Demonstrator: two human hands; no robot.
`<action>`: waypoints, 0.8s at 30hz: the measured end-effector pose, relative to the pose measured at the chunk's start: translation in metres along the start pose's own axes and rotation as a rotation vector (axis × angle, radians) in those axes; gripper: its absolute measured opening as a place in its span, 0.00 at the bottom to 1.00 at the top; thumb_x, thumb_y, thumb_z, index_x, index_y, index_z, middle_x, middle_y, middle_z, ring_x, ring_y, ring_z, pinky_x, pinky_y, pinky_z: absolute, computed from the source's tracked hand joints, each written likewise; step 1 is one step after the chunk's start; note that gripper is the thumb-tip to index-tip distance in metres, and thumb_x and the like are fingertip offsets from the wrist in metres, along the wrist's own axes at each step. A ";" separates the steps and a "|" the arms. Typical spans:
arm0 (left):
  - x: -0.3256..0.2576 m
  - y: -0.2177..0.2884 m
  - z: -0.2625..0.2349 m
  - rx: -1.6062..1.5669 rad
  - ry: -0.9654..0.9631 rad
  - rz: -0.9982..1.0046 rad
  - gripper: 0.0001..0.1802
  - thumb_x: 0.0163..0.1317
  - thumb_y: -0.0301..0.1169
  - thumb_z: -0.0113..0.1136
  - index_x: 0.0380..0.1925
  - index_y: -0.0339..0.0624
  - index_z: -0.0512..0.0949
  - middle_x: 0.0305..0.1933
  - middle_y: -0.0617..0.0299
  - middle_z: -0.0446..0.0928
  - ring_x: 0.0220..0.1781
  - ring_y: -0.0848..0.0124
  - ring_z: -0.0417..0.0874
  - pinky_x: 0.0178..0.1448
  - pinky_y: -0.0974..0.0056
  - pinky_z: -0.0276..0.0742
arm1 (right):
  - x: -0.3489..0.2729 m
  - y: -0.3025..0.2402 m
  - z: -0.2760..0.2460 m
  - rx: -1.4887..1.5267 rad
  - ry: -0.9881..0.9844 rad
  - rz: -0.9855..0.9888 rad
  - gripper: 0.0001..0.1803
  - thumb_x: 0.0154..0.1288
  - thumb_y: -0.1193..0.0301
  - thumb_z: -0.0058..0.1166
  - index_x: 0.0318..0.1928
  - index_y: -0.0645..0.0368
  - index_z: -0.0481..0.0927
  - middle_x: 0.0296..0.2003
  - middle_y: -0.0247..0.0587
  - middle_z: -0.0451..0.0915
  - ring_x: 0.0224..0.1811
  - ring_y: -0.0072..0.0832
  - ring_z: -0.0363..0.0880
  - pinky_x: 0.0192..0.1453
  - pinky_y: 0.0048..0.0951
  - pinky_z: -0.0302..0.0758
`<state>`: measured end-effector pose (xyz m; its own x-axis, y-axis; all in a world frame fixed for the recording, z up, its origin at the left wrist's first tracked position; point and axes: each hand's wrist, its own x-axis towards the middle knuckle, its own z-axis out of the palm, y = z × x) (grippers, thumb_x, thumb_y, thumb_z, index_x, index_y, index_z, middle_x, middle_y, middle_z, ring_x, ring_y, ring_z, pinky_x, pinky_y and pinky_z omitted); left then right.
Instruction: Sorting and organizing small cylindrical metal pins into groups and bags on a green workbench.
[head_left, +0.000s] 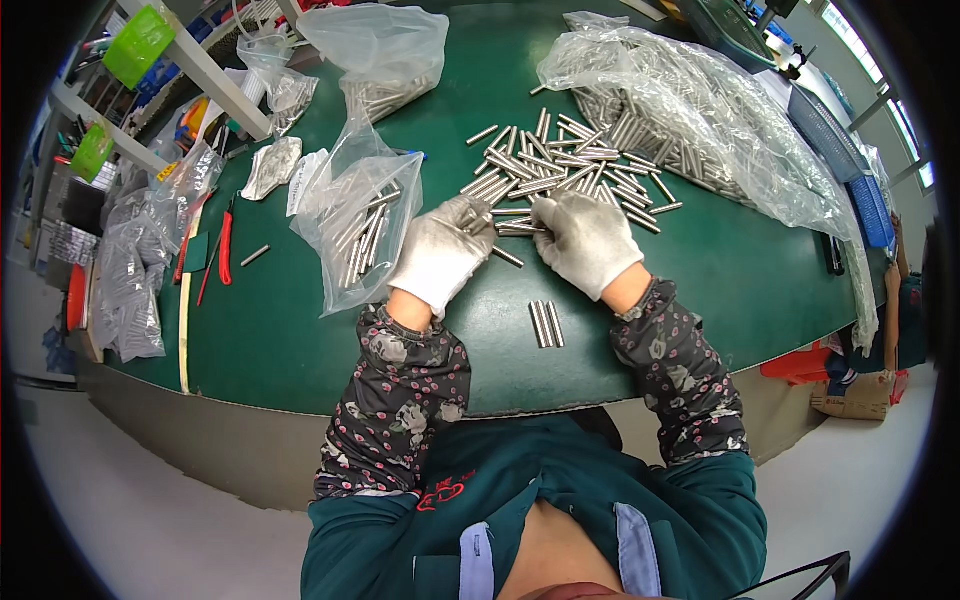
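A loose pile of short, shiny metal pins [540, 165] lies on the green tabletop in front of me. At its near left edge my left hand [440, 255], in a white glove, is closed with metal pins showing at its curled fingers. My right hand [588, 243], also gloved, pinches at the near edge of the pile, its fingertips on a pin [516, 228] between the hands. Its fingers partly hide what they grip. Nearer to me, three pins [546, 324] lie side by side. An open clear bag [362, 215] with more pins touches my left hand's side.
A large clear bag of pins [690, 110] spreads over the back right. Another pin bag [385, 75] stands at the back. Red-handled pliers [225, 245] and a single pin [255, 255] lie left. Blue baskets [830, 130] line the right edge; a grey frame [215, 80] stands back left.
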<state>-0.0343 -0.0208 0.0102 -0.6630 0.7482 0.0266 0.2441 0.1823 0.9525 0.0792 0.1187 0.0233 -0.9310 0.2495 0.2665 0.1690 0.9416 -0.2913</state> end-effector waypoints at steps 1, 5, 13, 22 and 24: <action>-0.001 0.000 -0.001 -0.083 -0.055 0.064 0.11 0.48 0.26 0.57 0.35 0.40 0.74 0.30 0.63 0.78 0.30 0.76 0.77 0.34 0.73 0.72 | 0.002 0.000 0.004 -0.056 -0.043 -0.028 0.06 0.49 0.71 0.48 0.29 0.57 0.73 0.26 0.42 0.72 0.32 0.40 0.74 0.34 0.38 0.71; -0.007 0.005 0.008 0.821 -0.186 0.124 0.10 0.48 0.33 0.57 0.33 0.49 0.77 0.30 0.59 0.78 0.30 0.61 0.79 0.34 0.64 0.75 | 0.007 -0.005 0.000 -0.158 -0.137 -0.004 0.06 0.47 0.71 0.48 0.26 0.58 0.76 0.27 0.44 0.75 0.33 0.40 0.76 0.36 0.37 0.73; -0.004 -0.001 0.009 0.422 -0.110 0.157 0.11 0.49 0.27 0.58 0.35 0.42 0.75 0.29 0.63 0.78 0.29 0.72 0.77 0.34 0.70 0.72 | -0.011 0.023 0.002 0.602 -0.113 0.216 0.10 0.46 0.69 0.54 0.29 0.61 0.76 0.23 0.40 0.75 0.27 0.29 0.74 0.34 0.27 0.71; -0.014 0.010 0.022 -0.496 -0.047 0.085 0.08 0.51 0.21 0.59 0.32 0.41 0.73 0.29 0.71 0.72 0.31 0.83 0.70 0.37 0.77 0.68 | -0.020 -0.001 0.015 1.332 -0.111 0.245 0.10 0.55 0.74 0.53 0.38 0.61 0.71 0.29 0.29 0.70 0.31 0.15 0.68 0.37 0.17 0.68; -0.016 0.010 0.025 -0.560 -0.039 0.066 0.09 0.52 0.21 0.58 0.33 0.41 0.72 0.30 0.71 0.72 0.31 0.83 0.70 0.37 0.77 0.68 | -0.020 -0.006 0.013 1.343 -0.087 0.243 0.10 0.56 0.74 0.52 0.38 0.61 0.70 0.30 0.30 0.71 0.32 0.15 0.69 0.37 0.18 0.69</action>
<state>-0.0037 -0.0146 0.0114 -0.6298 0.7715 0.0905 -0.1358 -0.2241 0.9651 0.0928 0.1047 0.0081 -0.9488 0.3137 0.0377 -0.0655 -0.0785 -0.9948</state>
